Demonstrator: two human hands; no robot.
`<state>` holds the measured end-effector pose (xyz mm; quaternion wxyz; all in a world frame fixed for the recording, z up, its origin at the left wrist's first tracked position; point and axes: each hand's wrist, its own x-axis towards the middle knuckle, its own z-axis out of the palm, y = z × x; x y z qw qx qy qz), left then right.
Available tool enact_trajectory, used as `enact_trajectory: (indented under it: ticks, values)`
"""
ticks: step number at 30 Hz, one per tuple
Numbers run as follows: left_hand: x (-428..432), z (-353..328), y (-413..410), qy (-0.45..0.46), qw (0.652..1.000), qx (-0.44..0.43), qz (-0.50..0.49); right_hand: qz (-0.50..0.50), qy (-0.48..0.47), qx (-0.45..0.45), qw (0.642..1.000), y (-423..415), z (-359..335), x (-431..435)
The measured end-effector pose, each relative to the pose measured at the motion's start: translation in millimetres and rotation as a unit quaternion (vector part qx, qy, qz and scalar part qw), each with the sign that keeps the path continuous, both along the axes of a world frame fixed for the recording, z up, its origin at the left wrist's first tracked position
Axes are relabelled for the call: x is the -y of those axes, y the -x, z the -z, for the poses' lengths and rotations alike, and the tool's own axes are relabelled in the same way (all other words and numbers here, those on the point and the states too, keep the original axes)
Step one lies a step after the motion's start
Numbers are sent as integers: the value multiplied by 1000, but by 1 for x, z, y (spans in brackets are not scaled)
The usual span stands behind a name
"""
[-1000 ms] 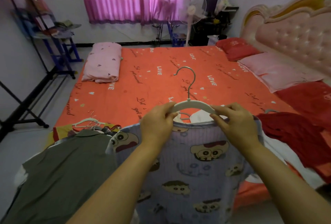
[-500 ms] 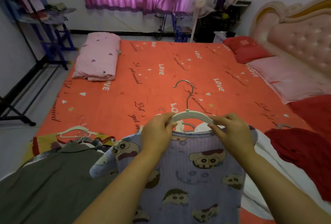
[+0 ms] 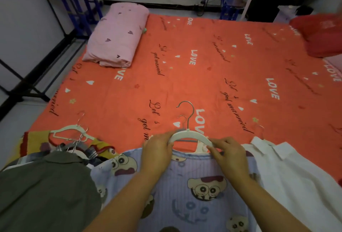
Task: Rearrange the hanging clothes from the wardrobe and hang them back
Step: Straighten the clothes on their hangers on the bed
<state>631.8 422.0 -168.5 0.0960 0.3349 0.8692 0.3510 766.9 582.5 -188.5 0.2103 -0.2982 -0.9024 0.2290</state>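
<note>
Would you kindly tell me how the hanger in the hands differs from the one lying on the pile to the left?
The held hanger is gripped by the left hand and right hand and sits in the collar of the blue shirt; the left hanger lies untouched on the clothes pile, carrying nothing. Both are white with metal hooks.

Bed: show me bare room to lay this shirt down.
Free: the orange sheet between the folded pink quilt and the red pillow. Crowded: the near edge, under the hanger pile, grey shirt, cartoon shirt and white shirt.
</note>
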Motion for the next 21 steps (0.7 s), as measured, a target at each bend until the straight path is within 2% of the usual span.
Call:
enact_trajectory:
  ticks: [2,5,9,11,16,21]
  values:
    - [-11,32,9,45,999,-9,-3,-1,10,17,1000,18,38,-16]
    - [-14,83,15,158,987,2,7,19,25,65,997,44,95,-31]
    - [-6,140,6,248,967,60,26,12,38,255,966,63,161,-37]
    - [1,159,-4,274,957,85,29,-15,58,309,949,59,183,-31]
    - [19,175,-22,304,944,122,28,-56,113,275,953,33,198,5]
    - [36,153,-17,309,946,96,20,-80,165,275,944,15,176,39]
